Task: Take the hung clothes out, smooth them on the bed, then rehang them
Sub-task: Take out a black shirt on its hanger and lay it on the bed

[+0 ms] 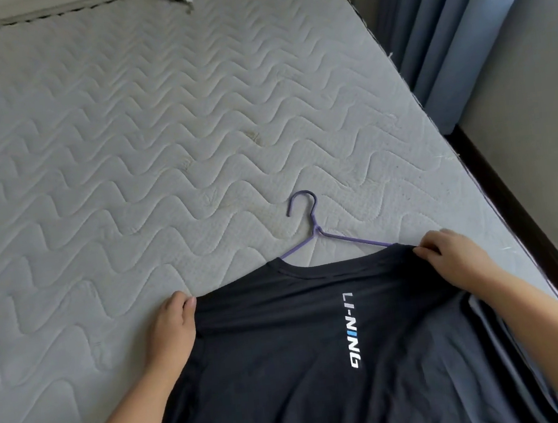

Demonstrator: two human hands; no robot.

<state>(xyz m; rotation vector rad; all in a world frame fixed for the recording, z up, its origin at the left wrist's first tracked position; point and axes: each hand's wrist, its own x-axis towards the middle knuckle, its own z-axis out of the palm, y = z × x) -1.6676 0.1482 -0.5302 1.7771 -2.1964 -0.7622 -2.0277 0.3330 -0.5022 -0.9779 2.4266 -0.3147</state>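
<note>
The bed [125, 141] stretches open to our left. Our left hand [174, 329] curls its grip on one shoulder of the black shirt [287, 365], the purple hanger [314, 231] pokes from the collar, and our right hand [447, 255] pinches the other shoulder near the bed's right edge.

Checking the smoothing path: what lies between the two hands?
In the head view, the top of the black shirt spans from the left hand to the right hand; the purple hanger sticks out of its collar.
</note>
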